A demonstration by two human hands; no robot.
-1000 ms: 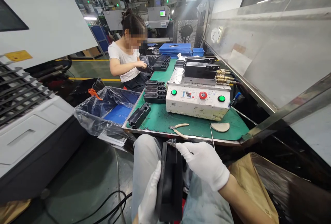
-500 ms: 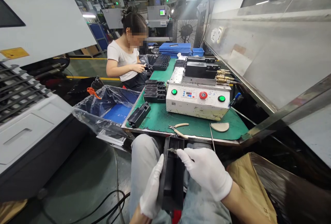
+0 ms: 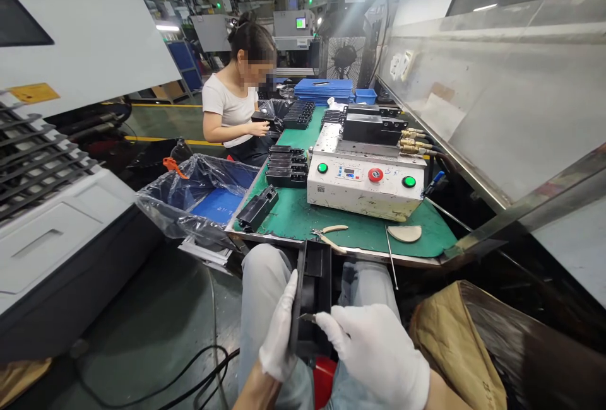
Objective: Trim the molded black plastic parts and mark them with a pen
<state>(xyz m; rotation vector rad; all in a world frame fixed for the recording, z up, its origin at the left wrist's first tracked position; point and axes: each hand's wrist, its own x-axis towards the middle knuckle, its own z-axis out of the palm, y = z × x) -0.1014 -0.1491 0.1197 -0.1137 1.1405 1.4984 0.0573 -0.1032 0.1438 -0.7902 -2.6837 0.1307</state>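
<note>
A long black plastic housing (image 3: pixel 316 299) stands tilted above my lap, its hollow side toward me. My left hand (image 3: pixel 280 334), in a white glove, grips it along its left wall. Gloved in white too, my right hand (image 3: pixel 374 347) is closed around a small knife (image 3: pixel 307 317); only its thin pointed blade shows past the fingertips. The blade is at the housing's left wall, low down; whether it touches the plastic I cannot tell. Just beyond the housing, cream-handled nippers (image 3: pixel 334 238) lie at the green table's (image 3: pixel 288 224) front edge.
A white machine (image 3: pixel 364 189) with buttons stands on the table. Black housings (image 3: pixel 286 167) lie at its left, with a single one (image 3: pixel 258 208) nearer. A plastic-lined bin (image 3: pixel 199 199) is left of the table. A seated co-worker (image 3: pixel 234 107) handles a black part. A thin rod (image 3: pixel 392 258) overhangs the edge.
My right hand has drawn the knife down along the housing toward me, from its upper end to lower on the left wall. My left hand has turned the housing slightly.
</note>
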